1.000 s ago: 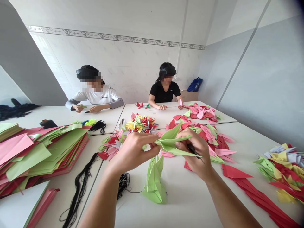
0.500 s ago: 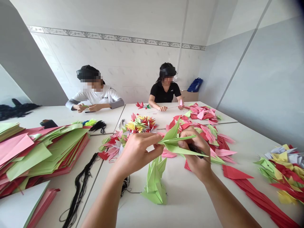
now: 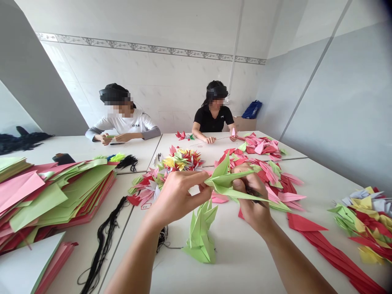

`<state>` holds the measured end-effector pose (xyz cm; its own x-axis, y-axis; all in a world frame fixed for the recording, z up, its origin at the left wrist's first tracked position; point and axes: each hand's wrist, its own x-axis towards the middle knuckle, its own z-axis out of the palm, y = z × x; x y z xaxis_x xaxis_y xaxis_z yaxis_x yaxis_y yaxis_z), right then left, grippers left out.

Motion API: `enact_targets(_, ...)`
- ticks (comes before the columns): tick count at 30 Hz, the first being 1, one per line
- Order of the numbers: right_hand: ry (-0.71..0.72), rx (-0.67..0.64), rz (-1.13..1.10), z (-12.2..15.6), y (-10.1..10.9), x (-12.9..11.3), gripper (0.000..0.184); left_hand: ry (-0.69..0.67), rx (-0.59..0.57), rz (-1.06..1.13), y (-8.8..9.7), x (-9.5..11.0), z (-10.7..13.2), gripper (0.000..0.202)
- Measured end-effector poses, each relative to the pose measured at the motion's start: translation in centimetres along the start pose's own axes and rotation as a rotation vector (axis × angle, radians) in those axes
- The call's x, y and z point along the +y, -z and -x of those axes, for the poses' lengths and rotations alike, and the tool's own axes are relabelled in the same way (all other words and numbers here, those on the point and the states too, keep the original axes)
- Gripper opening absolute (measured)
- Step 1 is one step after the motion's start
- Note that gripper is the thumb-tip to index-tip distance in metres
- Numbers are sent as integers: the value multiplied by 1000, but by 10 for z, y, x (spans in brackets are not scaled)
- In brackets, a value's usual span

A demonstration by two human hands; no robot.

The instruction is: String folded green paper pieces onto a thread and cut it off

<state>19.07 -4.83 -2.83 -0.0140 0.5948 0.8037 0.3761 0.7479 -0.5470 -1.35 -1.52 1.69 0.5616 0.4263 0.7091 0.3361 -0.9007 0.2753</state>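
Both my hands hold a folded green paper piece point(image 3: 228, 181) above the white table point(image 3: 241, 261). My left hand point(image 3: 177, 196) pinches its left end, fingers closed. My right hand point(image 3: 254, 196) grips its right side and also holds a thin dark tool point(image 3: 252, 192) under the paper. Just below stands a stack of nested green folded pieces point(image 3: 200, 230). Pink, red and green folded pieces point(image 3: 272, 175) lie heaped behind my hands.
A stack of pink and green paper sheets point(image 3: 52, 194) fills the left. Black threads point(image 3: 102, 245) trail beside it. A multicoloured paper ball point(image 3: 180, 159) sits in the middle. Red strips point(image 3: 330, 249) and mixed folded pieces point(image 3: 364, 216) lie right. Two people sit folding at the far tables.
The green piece has risen slightly and shifted right between my hands. My left fingers have closed tighter on its end. The view moved little.
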Motion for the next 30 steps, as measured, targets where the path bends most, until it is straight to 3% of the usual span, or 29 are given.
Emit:
enact_targets(11,-106,-29,-34,3,2,1,5,5,-6,5,2,-1,0,16)
enact_targets(20,-26,-42,-56,-3,5,-5,5,5,-43,-25,1,-3,4,14)
enact_targets(30,-60,-96,-122,-5,10,-8,7,-8,-70,10,4,-5,5,19)
